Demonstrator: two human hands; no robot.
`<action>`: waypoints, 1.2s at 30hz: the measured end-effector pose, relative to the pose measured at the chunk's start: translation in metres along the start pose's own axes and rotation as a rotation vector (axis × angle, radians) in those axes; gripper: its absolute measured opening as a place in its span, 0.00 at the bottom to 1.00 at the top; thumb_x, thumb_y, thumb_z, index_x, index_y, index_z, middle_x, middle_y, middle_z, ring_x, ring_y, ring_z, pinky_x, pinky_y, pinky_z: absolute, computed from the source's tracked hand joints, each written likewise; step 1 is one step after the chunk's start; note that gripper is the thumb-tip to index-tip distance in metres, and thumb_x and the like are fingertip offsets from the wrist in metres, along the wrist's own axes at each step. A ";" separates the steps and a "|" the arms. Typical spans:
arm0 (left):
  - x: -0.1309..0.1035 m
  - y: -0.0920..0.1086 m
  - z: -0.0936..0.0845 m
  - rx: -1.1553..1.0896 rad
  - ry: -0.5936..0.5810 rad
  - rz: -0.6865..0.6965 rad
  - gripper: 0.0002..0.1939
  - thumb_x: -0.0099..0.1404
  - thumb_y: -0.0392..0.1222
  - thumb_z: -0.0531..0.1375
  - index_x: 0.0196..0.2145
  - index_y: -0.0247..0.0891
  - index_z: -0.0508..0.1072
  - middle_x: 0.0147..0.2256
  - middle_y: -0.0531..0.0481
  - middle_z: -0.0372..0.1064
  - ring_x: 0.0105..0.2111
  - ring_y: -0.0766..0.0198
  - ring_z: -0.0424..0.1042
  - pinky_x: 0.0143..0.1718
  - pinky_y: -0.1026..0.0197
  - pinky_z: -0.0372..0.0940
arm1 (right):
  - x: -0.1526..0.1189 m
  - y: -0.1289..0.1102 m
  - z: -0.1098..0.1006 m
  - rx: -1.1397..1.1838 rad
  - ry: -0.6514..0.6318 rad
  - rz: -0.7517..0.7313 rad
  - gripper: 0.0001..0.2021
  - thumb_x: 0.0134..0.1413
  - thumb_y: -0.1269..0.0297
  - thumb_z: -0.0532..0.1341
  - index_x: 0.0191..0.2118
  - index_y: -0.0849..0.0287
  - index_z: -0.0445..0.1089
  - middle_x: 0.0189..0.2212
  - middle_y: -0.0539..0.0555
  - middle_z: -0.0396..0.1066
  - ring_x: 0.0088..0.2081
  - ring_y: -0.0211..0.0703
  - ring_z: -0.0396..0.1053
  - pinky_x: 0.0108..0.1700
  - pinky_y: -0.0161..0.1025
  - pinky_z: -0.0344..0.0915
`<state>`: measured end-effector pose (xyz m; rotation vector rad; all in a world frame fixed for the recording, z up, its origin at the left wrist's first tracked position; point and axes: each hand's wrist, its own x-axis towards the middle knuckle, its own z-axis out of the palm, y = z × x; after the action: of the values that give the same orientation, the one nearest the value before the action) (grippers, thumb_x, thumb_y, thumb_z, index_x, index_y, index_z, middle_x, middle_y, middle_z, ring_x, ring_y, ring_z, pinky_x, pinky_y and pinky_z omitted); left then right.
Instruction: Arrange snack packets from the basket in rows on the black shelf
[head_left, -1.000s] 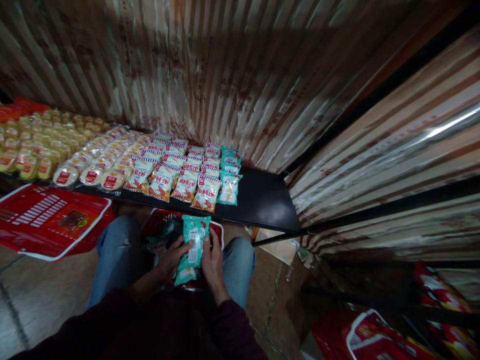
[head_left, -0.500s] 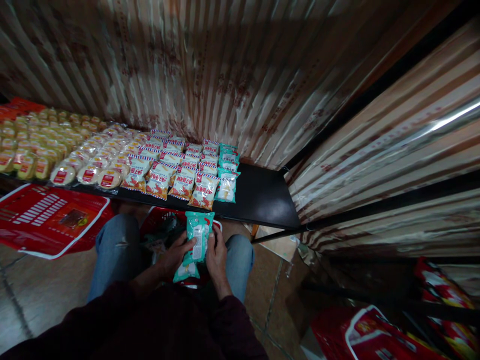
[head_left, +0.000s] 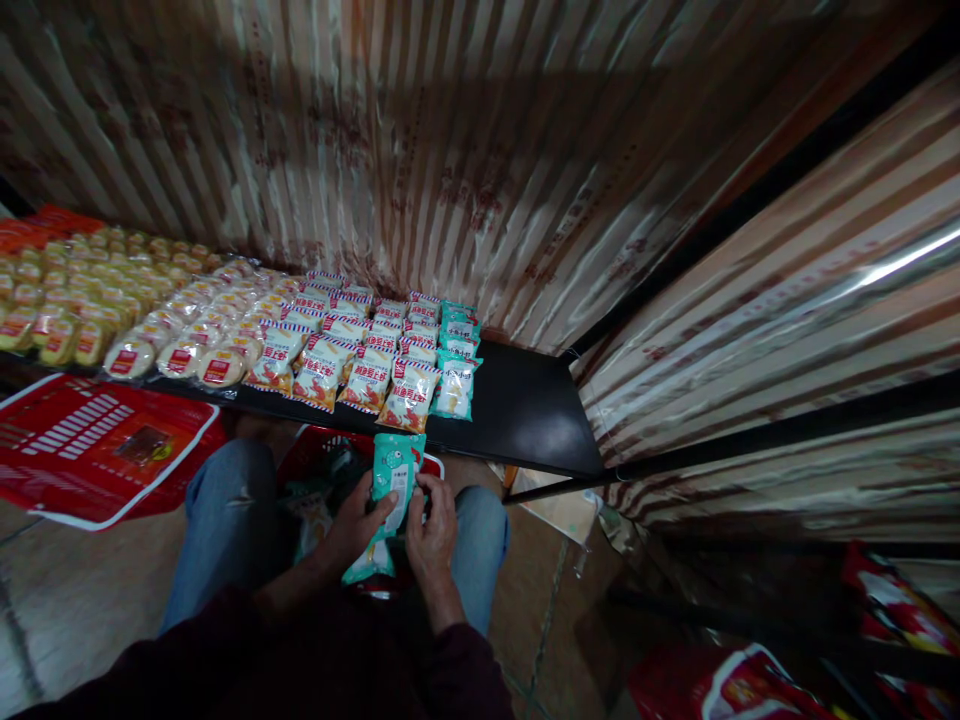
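Note:
My left hand (head_left: pixel 367 515) grips a teal snack bag (head_left: pixel 396 458), its thumb lying across the front. The bag is upright above a red basket between my knees. At the bag's right edge, my right hand (head_left: pixel 431 525) has its fingers curled against it. A second teal snack bag (head_left: pixel 370 562) shows below; whether a hand holds it too I cannot tell. On the black shelf (head_left: pixel 525 400) in front, a row of teal snack bags (head_left: pixel 454 385) stands beside rows of white-and-orange snack bags (head_left: pixel 409 392).
Round packaged cakes (head_left: pixel 219 366) and yellow packaged cakes (head_left: pixel 90 340) fill the shelf's left side. The red basket (head_left: pixel 433 464) between my legs holds more bags. Another red basket (head_left: pixel 112 450) lies at left. A black metal post (head_left: pixel 675 235) and striped sheeting bound the right.
My right hand has slid slightly down along the bag's edge, with its fingers more curled. The bag has turned a little in my left hand. The view has tilted slightly upward.

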<state>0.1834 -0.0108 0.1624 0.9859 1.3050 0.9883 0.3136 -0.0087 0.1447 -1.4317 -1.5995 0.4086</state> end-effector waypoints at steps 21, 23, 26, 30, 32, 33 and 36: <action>-0.008 0.000 0.001 0.226 -0.026 0.281 0.25 0.66 0.49 0.51 0.59 0.41 0.62 0.62 0.46 0.55 0.62 0.57 0.52 0.63 0.53 0.47 | -0.002 -0.017 -0.017 0.435 -0.185 0.339 0.24 0.58 0.53 0.56 0.57 0.58 0.59 0.55 0.57 0.66 0.55 0.47 0.64 0.57 0.45 0.60; -0.008 -0.003 0.001 0.279 -0.015 0.308 0.24 0.67 0.48 0.50 0.59 0.41 0.62 0.62 0.46 0.55 0.62 0.58 0.52 0.63 0.53 0.47 | -0.003 -0.017 -0.017 0.463 -0.206 0.340 0.25 0.57 0.53 0.58 0.57 0.58 0.59 0.55 0.57 0.65 0.56 0.48 0.63 0.57 0.45 0.60; -0.008 -0.004 0.000 0.338 0.010 0.328 0.23 0.67 0.47 0.49 0.58 0.41 0.63 0.61 0.45 0.56 0.62 0.57 0.53 0.63 0.53 0.48 | -0.005 -0.017 -0.017 0.493 -0.236 0.348 0.28 0.55 0.54 0.60 0.59 0.59 0.58 0.56 0.57 0.65 0.55 0.48 0.64 0.58 0.45 0.60; -0.009 -0.001 0.001 0.409 0.028 0.346 0.22 0.67 0.46 0.49 0.57 0.43 0.65 0.60 0.46 0.57 0.61 0.58 0.55 0.62 0.53 0.50 | -0.007 -0.012 -0.016 0.478 -0.228 0.366 0.29 0.54 0.55 0.61 0.60 0.58 0.58 0.57 0.57 0.64 0.56 0.49 0.64 0.58 0.46 0.59; -0.009 0.000 0.001 0.429 0.025 0.359 0.22 0.67 0.46 0.48 0.57 0.42 0.65 0.60 0.45 0.58 0.60 0.58 0.56 0.62 0.54 0.50 | -0.008 -0.009 -0.016 0.479 -0.219 0.368 0.28 0.54 0.55 0.60 0.59 0.58 0.59 0.55 0.57 0.66 0.55 0.49 0.65 0.58 0.47 0.60; -0.009 0.001 0.002 0.431 0.025 0.365 0.22 0.67 0.46 0.48 0.57 0.42 0.65 0.59 0.45 0.59 0.60 0.58 0.56 0.62 0.54 0.50 | -0.008 -0.007 -0.016 0.490 -0.218 0.372 0.27 0.55 0.55 0.60 0.58 0.59 0.60 0.54 0.57 0.67 0.53 0.49 0.66 0.57 0.47 0.61; -0.009 0.002 0.003 0.445 0.018 0.388 0.22 0.67 0.45 0.50 0.57 0.44 0.65 0.59 0.46 0.60 0.59 0.57 0.57 0.61 0.53 0.51 | -0.009 -0.001 -0.017 0.529 -0.204 0.411 0.26 0.56 0.54 0.59 0.58 0.59 0.60 0.50 0.58 0.70 0.49 0.48 0.69 0.53 0.47 0.65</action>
<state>0.1860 -0.0185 0.1671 1.6202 1.4099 1.0136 0.3257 -0.0223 0.1504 -1.3177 -1.2087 1.1568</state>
